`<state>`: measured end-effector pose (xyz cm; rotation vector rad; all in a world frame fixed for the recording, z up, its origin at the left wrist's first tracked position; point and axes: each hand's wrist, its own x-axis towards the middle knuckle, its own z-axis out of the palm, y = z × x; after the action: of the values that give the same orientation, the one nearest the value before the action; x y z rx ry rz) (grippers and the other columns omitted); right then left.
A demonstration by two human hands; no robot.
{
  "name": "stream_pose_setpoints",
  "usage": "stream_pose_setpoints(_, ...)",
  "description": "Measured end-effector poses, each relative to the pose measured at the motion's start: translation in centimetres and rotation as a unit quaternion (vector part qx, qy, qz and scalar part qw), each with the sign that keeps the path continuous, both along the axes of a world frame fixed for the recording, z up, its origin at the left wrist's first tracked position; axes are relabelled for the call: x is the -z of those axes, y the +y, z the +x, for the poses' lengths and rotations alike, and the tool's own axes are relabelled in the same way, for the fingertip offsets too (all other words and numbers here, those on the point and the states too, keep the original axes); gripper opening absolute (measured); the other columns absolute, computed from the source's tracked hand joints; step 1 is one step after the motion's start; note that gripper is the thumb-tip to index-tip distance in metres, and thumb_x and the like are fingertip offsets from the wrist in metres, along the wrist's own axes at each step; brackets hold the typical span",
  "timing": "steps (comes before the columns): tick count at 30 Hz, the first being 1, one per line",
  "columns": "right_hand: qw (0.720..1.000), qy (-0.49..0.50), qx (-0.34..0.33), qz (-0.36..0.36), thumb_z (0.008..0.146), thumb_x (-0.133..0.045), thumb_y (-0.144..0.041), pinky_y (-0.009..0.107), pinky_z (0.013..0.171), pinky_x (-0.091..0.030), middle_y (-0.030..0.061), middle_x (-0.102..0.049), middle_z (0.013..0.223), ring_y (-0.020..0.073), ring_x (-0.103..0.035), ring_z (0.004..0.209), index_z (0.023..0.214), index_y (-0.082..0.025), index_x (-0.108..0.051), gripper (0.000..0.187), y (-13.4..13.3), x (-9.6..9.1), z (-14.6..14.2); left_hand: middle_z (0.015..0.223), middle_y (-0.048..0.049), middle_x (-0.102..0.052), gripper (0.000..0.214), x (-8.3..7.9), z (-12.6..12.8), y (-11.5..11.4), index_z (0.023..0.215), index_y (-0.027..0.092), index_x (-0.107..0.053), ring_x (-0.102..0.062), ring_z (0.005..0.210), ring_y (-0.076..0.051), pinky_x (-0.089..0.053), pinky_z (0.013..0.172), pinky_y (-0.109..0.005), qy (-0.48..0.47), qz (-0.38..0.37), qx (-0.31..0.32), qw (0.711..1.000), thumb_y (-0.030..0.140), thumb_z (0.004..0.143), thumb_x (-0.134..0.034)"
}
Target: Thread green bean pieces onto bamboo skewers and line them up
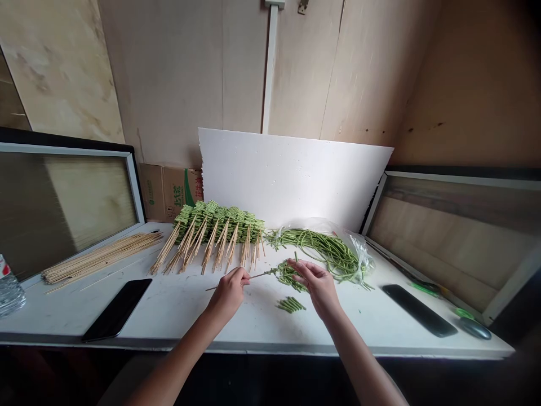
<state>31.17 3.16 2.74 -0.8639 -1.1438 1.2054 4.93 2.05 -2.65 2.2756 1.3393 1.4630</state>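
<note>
My left hand (230, 290) is closed round a thin wooden skewer (258, 275) that points to the right. Short green bean pieces sit on the skewer near its far end. Between the fingertips of my right hand (316, 282) is a short piece of green bean (296, 257), held upright just right of the skewer's tip. A heap of cut bean pieces (291, 276) lies behind the hands. In front of it a small row of bean pieces (291, 304) rests on the white table (262, 330).
Filled bean skewers (220, 223) are stacked at the back left, beside a bundle of bare skewers (105, 256). Long green beans (329, 248) lie in a plastic bag at the back right. A phone (118, 310), a dark slab (418, 310) and a mouse (475, 328) lie near the front.
</note>
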Motion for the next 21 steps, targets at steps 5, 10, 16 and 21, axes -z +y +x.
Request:
stream_pose_setpoints(5,1.0,0.004,0.001,0.006,0.072,-0.09,-0.05,0.04,0.088,-0.062,0.0084,-0.081,0.115,0.0334,-0.07,0.12,0.094,-0.025,-0.082,0.034,0.2,0.9,-0.4,0.082,-0.0032,-0.068,0.041,-0.4,-0.6,-0.1,0.084,0.02,-0.059,-0.074,0.079,-0.018,-0.054,0.064,-0.023,0.037,-0.013,-0.016,0.999,-0.013,0.073,-0.038)
stream_pose_setpoints(10,1.0,0.004,0.003,0.009,0.072,-0.09,-0.051,0.04,0.088,-0.063,0.0085,-0.081,0.114,0.0343,-0.069,0.121,0.094,-0.025,-0.082,0.034,0.2,1.1,-0.8,0.082,-0.0034,-0.069,0.043,-0.2,-0.8,0.1,0.084,0.02,-0.06,-0.074,0.081,-0.019,-0.054,0.066,-0.025,0.048,-0.011,-0.027,0.998,-0.014,0.071,-0.037)
stream_pose_setpoints(16,1.0,0.013,0.025,-0.003,0.07,-0.091,-0.05,0.041,0.087,-0.064,0.0096,-0.081,0.111,0.0343,-0.072,0.114,0.094,-0.023,-0.083,0.037,-0.3,1.1,-1.5,0.08,-0.0019,-0.063,0.039,0.3,-0.4,0.2,0.081,0.021,-0.055,-0.074,0.082,-0.018,-0.058,0.069,-0.024,-0.013,0.009,-0.006,1.0,-0.012,0.075,-0.037)
stream_pose_setpoints(21,0.999,0.027,0.02,0.005,0.072,-0.09,-0.047,0.041,0.091,-0.062,0.0095,-0.081,0.111,0.0337,-0.071,0.118,0.094,-0.023,-0.082,0.034,-0.2,1.4,-1.7,0.081,-0.0031,-0.068,0.039,0.0,-0.6,0.1,0.083,0.02,-0.059,-0.074,0.081,-0.018,-0.058,0.07,-0.026,0.02,-0.009,-0.007,1.0,-0.012,0.075,-0.039)
